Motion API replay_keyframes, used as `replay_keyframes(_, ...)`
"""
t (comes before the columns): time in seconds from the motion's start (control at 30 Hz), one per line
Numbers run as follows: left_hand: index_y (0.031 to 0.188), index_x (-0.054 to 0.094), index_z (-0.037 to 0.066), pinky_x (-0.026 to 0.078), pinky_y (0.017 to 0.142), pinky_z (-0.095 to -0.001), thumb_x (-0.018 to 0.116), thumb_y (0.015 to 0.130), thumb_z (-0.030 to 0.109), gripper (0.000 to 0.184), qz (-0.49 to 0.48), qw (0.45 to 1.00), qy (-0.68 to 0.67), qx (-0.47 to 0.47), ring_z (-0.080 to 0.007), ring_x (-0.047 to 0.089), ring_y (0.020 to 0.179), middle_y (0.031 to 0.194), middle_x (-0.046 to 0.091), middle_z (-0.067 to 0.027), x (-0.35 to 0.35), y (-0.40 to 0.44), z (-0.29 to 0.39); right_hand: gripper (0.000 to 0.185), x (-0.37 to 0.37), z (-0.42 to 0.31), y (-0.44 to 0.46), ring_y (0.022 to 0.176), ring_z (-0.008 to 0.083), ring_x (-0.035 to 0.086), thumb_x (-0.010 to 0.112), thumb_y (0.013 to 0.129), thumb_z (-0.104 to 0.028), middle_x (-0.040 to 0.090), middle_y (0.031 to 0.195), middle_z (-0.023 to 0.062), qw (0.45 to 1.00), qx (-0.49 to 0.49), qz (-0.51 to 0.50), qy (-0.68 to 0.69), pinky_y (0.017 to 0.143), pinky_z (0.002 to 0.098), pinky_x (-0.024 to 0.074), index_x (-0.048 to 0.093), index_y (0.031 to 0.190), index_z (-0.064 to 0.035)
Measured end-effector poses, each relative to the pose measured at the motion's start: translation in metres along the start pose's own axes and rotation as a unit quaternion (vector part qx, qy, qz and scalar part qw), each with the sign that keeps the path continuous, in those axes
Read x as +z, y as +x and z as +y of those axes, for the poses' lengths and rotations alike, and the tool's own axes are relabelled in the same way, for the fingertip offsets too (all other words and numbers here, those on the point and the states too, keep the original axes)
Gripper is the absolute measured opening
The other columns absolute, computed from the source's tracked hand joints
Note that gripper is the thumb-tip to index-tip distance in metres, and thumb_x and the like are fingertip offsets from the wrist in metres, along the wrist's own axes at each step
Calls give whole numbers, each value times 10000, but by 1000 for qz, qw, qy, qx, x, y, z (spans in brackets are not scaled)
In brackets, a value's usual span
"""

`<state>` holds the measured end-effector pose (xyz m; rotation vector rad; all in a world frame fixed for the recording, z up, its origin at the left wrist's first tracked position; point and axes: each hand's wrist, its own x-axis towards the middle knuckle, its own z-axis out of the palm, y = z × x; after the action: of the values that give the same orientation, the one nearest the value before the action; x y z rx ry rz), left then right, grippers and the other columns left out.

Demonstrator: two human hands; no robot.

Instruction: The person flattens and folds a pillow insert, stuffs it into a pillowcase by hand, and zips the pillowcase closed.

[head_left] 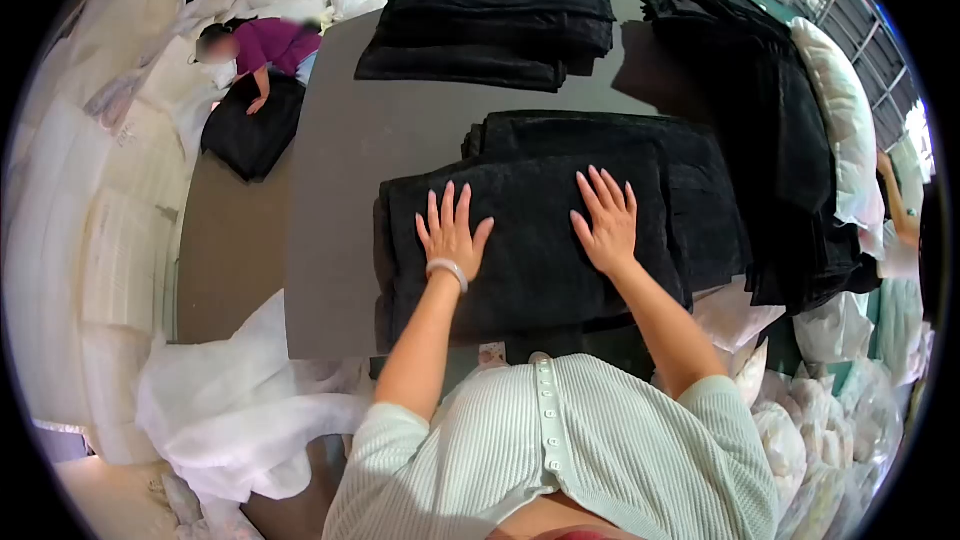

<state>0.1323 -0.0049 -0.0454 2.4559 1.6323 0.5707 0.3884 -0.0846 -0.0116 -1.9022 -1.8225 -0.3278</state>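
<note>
A pale ribbed button-front top (pixel 590 430) is nearest. Beyond it, the folded black fabric (pixel 530 260) lies on the grey table (pixel 335 220), its long axis running side to side, right end slightly farther away. The left hand (pixel 452 240) and right hand (pixel 608 228) rest flat on it, fingers spread, gripping nothing. This looks like smoothing; more would call for even palm pressure. Dark layers merge, so the fold count is unclear.
</note>
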Motion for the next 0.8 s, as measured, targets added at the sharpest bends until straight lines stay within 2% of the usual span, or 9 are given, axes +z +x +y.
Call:
replay_keyframes(0.07,1500,303,221,92,1150,-570,395,953,580,661,-40,999,-16,-15,-322,147,1461,1577,238,-59,-18,16,1,537,-5,2,13,1376,248,353,539,912,-381,450,1451,87,1000,-11,-16,9,1145,463,190,488,1386,-134)
replay_keyframes(0.17,1499,306,236,99,1149,-572,398,951,580,653,-63,998,-22,-15,-312,156,1461,1574,251,-48,-39,0,-1,530,-38,10,12,1391,235,338,528,940,-371,405,1492,69,993,-38,-105,26,1152,453,182,461,1420,-156)
replay_keyframes(0.23,1503,295,253,96,1149,-575,414,940,593,668,-29,997,-30,-64,-286,123,1474,1592,203,-31,-26,-25,-15,558,-32,34,-9,1408,262,311,556,912,-365,379,1507,90,999,26,-42,-10,1144,485,196,460,1418,-152)
replay_keyframes(0.3,1504,292,258,127,1137,-584,434,952,538,635,27,993,-53,-106,-279,136,1472,1591,205,-36,-13,-38,-28,584,-9,58,-24,1405,305,307,549,924,-367,334,1530,114,984,157,19,85,1142,474,219,410,1452,-158)
replay_keyframes(0.33,1512,267,261,129,1140,-578,447,949,536,652,11,992,-46,-113,-276,131,1474,1596,187,-31,-15,-35,-25,605,-7,63,-24,1400,337,304,537,937,-382,312,1536,139,978,170,16,122,1137,445,248,367,1474,-160)
replay_keyframes(0.5,1514,257,258,163,1140,-566,463,929,579,698,-35,992,-44,-109,-285,142,1471,1599,175,-37,-31,-25,-30,596,-7,69,-19,1399,342,302,520,951,-395,308,1535,152,972,189,-8,142,1136,421,259,366,1476,-160)
replay_keyframes(0.57,1517,230,273,156,1147,-573,465,901,636,753,-16,972,-80,-222,-309,115,1472,1608,127,-33,-28,-33,-28,588,-3,73,-24,1396,342,307,520,951,-392,307,1535,152,973,183,9,140,1133,426,265,375,1472,-162)
replay_keyframes(0.6,1517,224,268,195,1134,-576,475,880,665,792,-7,967,-84,-239,-349,133,1461,1609,114,-42,-25,-34,-29,588,-2,71,-24,1393,340,311,517,951,-397,308,1536,148,974,178,21,136,1132,430,263,375,1473,-166)
replay_keyframes(0.8,1514,229,255,262,1102,-570,491,875,659,800,-15,968,-109,-224,-372,185,1439,1606,119,-55,-22,-30,-36,590,-6,70,-24,1392,338,312,510,951,-402,313,1533,146,971,187,15,151,1134,427,255,379,1470,-153)
